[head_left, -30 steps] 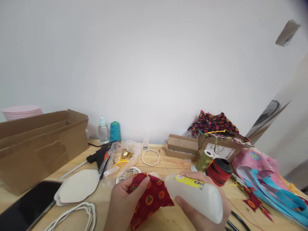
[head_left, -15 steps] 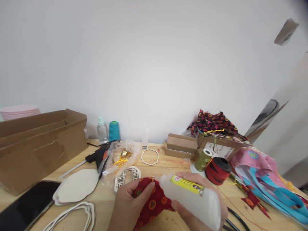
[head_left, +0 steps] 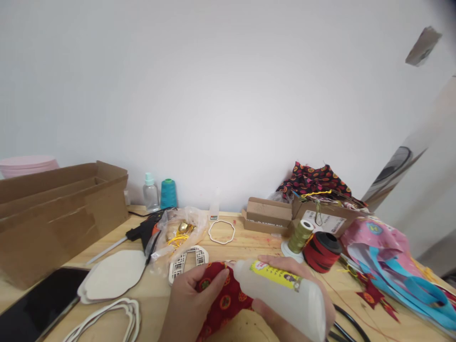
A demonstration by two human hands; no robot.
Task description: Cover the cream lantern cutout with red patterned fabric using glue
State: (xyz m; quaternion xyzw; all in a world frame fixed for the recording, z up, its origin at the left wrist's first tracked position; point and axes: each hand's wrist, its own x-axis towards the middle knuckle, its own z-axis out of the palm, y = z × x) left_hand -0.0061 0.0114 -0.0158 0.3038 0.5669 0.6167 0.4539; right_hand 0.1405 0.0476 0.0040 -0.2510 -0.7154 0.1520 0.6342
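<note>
My left hand [head_left: 194, 297] pinches a piece of dark red patterned fabric [head_left: 228, 301] between thumb and fingers, near the bottom centre. Wrapped round a white translucent glue bottle [head_left: 281, 294] with a yellow label is my right hand [head_left: 281, 320]. The bottle lies tilted nearly level, its nozzle end at the fabric's upper edge, close to my left thumb. Whether the tip touches the cloth I cannot tell. Just beyond my left hand rests a white lattice-cut frame [head_left: 175, 270]. A thin scalloped ring [head_left: 221, 242] lies farther back.
At the left are a long cardboard box [head_left: 64, 223], a phone [head_left: 39, 304], white panels [head_left: 114, 275] and a glue gun [head_left: 146, 230]. A plastic bag [head_left: 181, 228] holds gold pieces. To the right stand a green thread spool [head_left: 301, 237], a red ribbon roll [head_left: 322, 254] and a fabric-filled box [head_left: 326, 218].
The glue bottle in my right hand has shifted slightly left along the fabric's edge. My left hand keeps its hold on the fabric.
</note>
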